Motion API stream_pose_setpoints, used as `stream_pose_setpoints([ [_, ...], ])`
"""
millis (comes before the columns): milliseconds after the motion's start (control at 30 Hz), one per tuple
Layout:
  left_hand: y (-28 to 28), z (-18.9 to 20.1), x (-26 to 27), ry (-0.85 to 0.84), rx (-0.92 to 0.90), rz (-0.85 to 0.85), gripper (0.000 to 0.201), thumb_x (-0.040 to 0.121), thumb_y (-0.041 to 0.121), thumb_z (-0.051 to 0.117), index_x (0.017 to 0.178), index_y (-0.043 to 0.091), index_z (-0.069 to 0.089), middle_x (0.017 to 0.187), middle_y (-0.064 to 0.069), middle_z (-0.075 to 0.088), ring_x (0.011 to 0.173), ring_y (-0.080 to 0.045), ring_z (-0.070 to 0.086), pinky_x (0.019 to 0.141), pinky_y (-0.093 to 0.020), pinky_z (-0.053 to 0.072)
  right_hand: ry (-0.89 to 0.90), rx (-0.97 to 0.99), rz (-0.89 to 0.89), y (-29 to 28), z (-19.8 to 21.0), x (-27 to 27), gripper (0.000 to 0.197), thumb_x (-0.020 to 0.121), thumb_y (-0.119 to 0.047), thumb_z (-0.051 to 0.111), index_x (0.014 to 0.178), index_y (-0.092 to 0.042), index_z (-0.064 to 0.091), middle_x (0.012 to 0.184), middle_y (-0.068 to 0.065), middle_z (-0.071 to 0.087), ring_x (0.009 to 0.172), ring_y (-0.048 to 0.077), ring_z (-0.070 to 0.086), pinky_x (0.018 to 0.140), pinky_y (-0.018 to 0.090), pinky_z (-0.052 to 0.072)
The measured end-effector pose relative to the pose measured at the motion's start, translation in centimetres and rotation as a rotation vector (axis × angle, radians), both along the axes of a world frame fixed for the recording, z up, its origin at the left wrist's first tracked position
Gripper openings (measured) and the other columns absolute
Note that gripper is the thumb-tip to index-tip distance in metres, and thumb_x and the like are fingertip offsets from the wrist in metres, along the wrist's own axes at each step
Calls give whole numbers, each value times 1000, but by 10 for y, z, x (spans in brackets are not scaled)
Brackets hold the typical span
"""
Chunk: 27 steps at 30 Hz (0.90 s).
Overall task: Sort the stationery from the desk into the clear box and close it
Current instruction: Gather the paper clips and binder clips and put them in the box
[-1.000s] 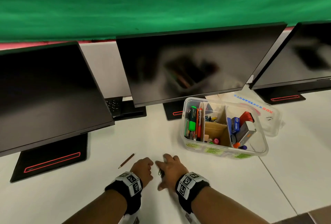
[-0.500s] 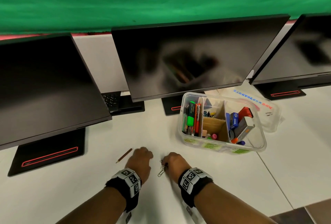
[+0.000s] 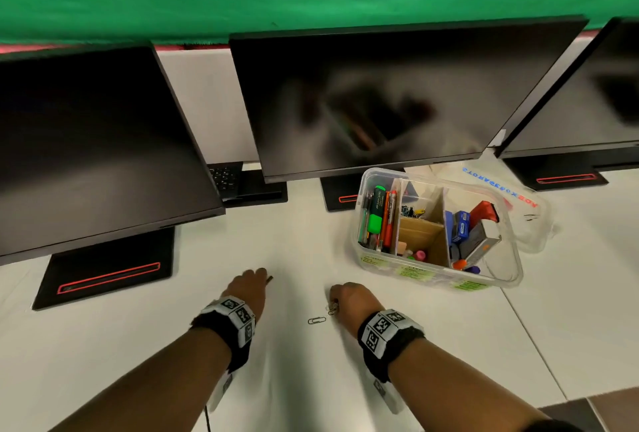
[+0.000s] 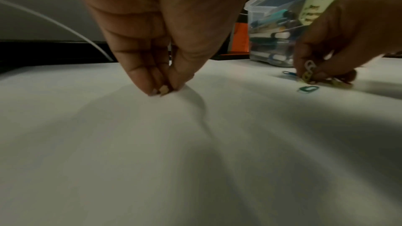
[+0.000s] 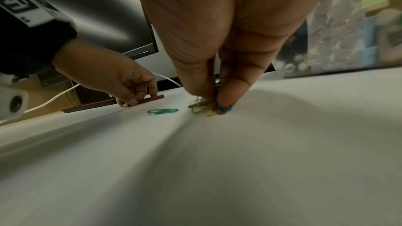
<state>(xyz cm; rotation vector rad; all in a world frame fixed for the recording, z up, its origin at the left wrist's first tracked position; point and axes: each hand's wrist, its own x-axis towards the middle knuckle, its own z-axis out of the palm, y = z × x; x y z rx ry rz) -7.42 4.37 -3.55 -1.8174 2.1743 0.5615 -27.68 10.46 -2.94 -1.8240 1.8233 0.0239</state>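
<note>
Pencil (image 5: 150,99) is pinched low on the white desk (image 3: 138,362) by the left hand (image 3: 247,288), fingertips (image 4: 162,88) bunched tight around it. Green paper clip (image 3: 316,320) is left loose on the desk between the hands. Bunch of coloured paper clips (image 5: 206,107) is gripped against the desk by the right hand (image 3: 352,303), fingers closed. Clear box (image 3: 511,279) is seen open further right, filled with pens and stationery; its lid (image 3: 525,210) is laid just behind it.
</note>
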Motion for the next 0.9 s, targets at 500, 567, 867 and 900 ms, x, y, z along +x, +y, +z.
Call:
stream_pose_setpoints([
  [500, 20, 3, -52, 195, 51, -189, 32, 99, 16, 33, 122, 3, 51, 79, 6, 36, 91, -20, 55, 81, -24, 36, -198, -131, -141, 11, 49, 2, 27, 85, -4, 51, 107, -7, 65, 108, 12, 68, 101, 25, 61, 71, 14, 33],
  [567, 22, 4, -52, 200, -17, -160, 27, 96, 21, 45, 112, 4, 59, 95, -4, 54, 103, -21, 60, 86, -24, 42, -227, -164, -159, 12, 61, -2, 26, 84, -3, 52, 106, -7, 67, 104, 13, 70, 88, 22, 61, 68, 13, 32],
  [867, 27, -3, -52, 199, 127, -250, 20, 83, 35, 60, 79, 29, 41, 89, 8, 44, 107, -20, 55, 88, -25, 40, -418, -400, -560, -33, 118, -61, 13, 85, -6, 61, 87, -17, 67, 85, 7, 70, 78, 20, 65, 80, 33, 57],
  [900, 27, 0, -53, 205, 143, -268, 21, 81, 36, 63, 86, 28, 44, 92, 9, 43, 106, -19, 55, 88, -24, 39, -416, -429, -638, -41, 117, -74, 17, 84, -6, 61, 80, -21, 64, 83, 6, 70, 76, 21, 65, 78, 32, 56],
])
